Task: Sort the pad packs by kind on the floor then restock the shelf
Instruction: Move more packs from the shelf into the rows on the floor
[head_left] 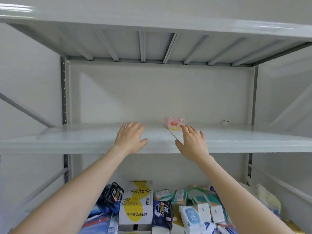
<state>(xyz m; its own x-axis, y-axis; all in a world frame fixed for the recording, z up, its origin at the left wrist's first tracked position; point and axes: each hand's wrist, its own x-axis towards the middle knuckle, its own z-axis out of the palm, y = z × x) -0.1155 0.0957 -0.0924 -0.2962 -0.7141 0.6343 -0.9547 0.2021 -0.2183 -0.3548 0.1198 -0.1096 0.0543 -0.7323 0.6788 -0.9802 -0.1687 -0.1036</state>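
A small pink pad pack (174, 122) lies alone near the back of the white metal shelf (84, 137). My right hand (192, 142) reaches over the shelf's front edge, fingers spread, its fingertips just short of the pink pack's right end. My left hand (130, 137) rests flat on the shelf to the left of the pack, fingers apart and holding nothing. Below the shelf, dark blue pad packs (162, 211), teal-and-white packs (209, 206) and light blue packs (192, 218) lie in a jumble.
A white and yellow carton (136, 205) stands among the packs below. Another dark blue pack (113, 196) leans at its left. Grey uprights (64, 92) frame the shelf, and the upper shelf's ribbed underside (152, 46) hangs overhead. A crumpled pale bag (268, 198) lies at the lower right.
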